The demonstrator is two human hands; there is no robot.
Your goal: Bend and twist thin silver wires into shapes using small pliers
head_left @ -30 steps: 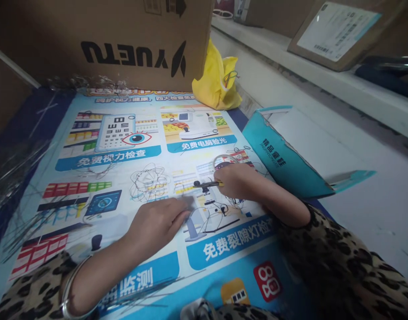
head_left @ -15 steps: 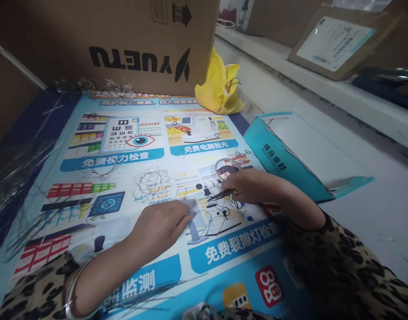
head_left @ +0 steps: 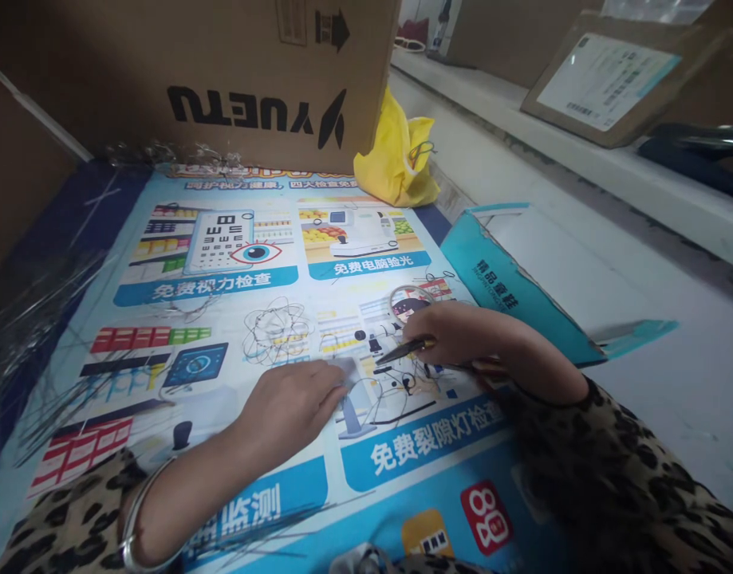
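My left hand [head_left: 297, 399] rests low over the poster, fingers pinched together. Thin dark wire [head_left: 375, 399] runs from its fingertips in a loose loop to the right. My right hand [head_left: 447, 331] is closed around a pair of pliers [head_left: 402, 351], its pointed jaws aimed left toward the wire; the handles are partly hidden under the palm. A flower shape of bent wire loops [head_left: 277, 331] lies above my left hand. Just beyond my right hand is a round ring-shaped item [head_left: 411, 299].
A printed poster [head_left: 366, 470] covers the table. Loose wire lengths [head_left: 264, 530] lie at the front, with more along the left. A large cardboard box [head_left: 252, 64] stands at the back, beside a yellow bag [head_left: 396, 159]. An open teal box [head_left: 491, 263] sits at the right.
The whole view has shifted slightly. The pliers' jaws have turned a little and look darker and closer together, while both hands stay almost in place.
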